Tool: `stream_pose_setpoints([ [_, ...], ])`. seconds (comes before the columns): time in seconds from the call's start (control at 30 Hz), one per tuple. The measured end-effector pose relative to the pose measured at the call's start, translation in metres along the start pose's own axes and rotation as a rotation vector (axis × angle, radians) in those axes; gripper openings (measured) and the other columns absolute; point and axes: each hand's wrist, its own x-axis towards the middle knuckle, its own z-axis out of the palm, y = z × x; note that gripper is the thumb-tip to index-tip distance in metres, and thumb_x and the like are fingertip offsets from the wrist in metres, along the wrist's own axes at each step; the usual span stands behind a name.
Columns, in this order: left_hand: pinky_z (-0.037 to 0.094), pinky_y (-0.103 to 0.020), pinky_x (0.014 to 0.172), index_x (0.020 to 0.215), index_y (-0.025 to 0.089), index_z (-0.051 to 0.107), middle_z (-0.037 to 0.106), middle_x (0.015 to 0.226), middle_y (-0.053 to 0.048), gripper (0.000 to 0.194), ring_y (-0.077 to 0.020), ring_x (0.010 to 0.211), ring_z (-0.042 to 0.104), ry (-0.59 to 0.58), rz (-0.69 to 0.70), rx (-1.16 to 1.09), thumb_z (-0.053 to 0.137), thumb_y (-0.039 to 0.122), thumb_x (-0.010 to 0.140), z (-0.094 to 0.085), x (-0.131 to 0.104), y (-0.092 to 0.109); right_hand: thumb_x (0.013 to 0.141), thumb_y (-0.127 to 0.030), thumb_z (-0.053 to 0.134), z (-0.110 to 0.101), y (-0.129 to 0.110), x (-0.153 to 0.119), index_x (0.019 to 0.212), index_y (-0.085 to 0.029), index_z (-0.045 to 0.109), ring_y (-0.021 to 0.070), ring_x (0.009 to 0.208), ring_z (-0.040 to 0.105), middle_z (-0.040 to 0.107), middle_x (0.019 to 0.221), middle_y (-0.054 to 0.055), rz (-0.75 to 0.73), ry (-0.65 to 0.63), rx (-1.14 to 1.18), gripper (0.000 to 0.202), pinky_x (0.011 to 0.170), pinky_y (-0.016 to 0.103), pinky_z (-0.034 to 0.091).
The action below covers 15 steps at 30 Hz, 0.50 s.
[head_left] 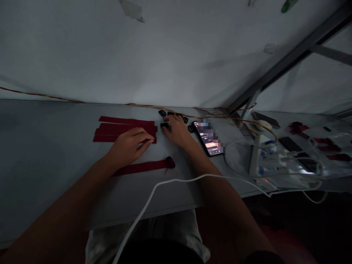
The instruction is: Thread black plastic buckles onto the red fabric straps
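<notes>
My right hand (178, 132) reaches in among small black strap buckles. Its thumb and fingertips close around one black buckle (165, 125). Other buckles lie around it, one black buckle (162, 113) behind the fingers and another buckle (190, 128) beside the phone. My left hand (129, 145) rests over the right part of several flat dark red straps (110, 129), thumb and forefinger tips pinched together with nothing visible between them. Closer to me lies a separate red strap (143, 167), with a dark buckle (170, 162) at its right end; my left wrist covers its other end.
A lit phone (209, 139) lies right of my right hand. Further right stand a white power strip (261, 157) with plugs, and more red pieces (298, 128). A white cable (176, 180) crosses in front of my right forearm. Twisted wires (148, 106) run along the wall.
</notes>
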Motion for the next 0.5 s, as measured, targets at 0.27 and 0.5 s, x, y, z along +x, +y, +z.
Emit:
stream_pose_setpoints([
  [0.27, 0.057, -0.028, 0.084, 0.099, 0.018, 0.074, 0.075, 0.093, -0.004, 0.019, -0.0155, 0.086, 0.071, 0.016, -0.014, -0.002, 0.057, 0.024, 0.104, -0.002, 0.002, 0.001, 0.093, -0.013, 0.066, -0.016, -0.001, 0.001, 0.117, -0.012, 0.07, 0.029, 0.118, 0.066, 0.073, 0.121, 0.019, 0.086, -0.227, -0.013, 0.024, 0.105, 0.042, 0.049],
  [0.5, 0.057, -0.029, 0.086, 0.1, 0.018, 0.075, 0.075, 0.095, -0.005, 0.019, -0.016, 0.087, 0.071, -0.002, -0.037, -0.003, 0.058, 0.025, 0.104, 0.001, 0.0, -0.002, 0.089, -0.012, 0.072, -0.026, -0.004, -0.003, 0.108, -0.012, 0.07, 0.0285, 0.111, 0.066, 0.072, 0.115, 0.018, 0.114, -0.222, -0.013, 0.019, 0.1, 0.041, 0.05],
])
